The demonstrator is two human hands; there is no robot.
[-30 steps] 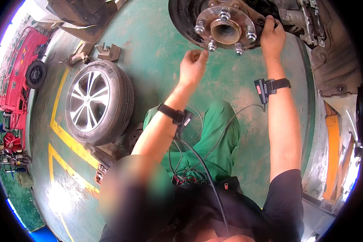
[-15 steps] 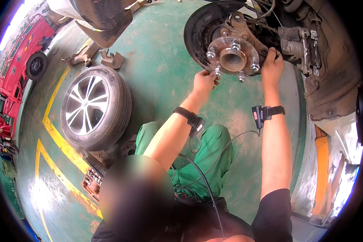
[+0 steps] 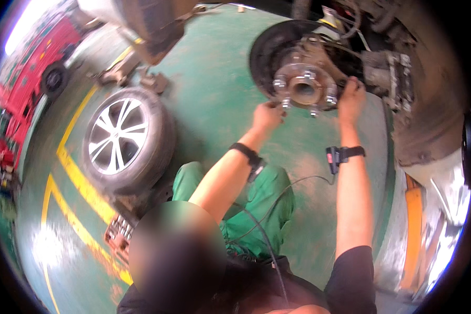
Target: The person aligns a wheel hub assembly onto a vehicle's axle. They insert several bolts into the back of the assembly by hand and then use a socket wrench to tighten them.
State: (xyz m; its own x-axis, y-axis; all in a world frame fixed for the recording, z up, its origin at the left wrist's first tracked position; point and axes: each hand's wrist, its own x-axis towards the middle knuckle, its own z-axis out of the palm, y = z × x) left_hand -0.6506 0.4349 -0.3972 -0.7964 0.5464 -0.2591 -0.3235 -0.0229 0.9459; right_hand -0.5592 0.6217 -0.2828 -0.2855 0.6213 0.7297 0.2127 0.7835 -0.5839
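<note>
A wheel hub (image 3: 327,86) with shiny studs bearing nuts faces me at the upper right. Behind it are a rusty steering knuckle (image 3: 315,52) and a black round dust shield (image 3: 264,52). My left hand (image 3: 268,116) is at the hub's lower left edge, its fingers bent together; what they pinch is hidden and blurred. My right hand (image 3: 352,102) is raised to the knuckle's lower right side, fingers curled, their tips partly hidden. Close to its right hangs a brake caliper (image 3: 381,68). Both wrists wear black straps with small boxes and cables.
A wheel with tyre (image 3: 159,141) lies on the green floor to my left. Beyond it are metal parts (image 3: 154,82). An orange-red socket tray (image 3: 116,242) sits beside me. The car's body panel (image 3: 429,125) borders the right; a red vehicle (image 3: 29,78) stands far left.
The view has shifted slightly, so the hub and wheel appear a little lower and further right. Both hands stay at the hub, with little visible movement relative to it.
</note>
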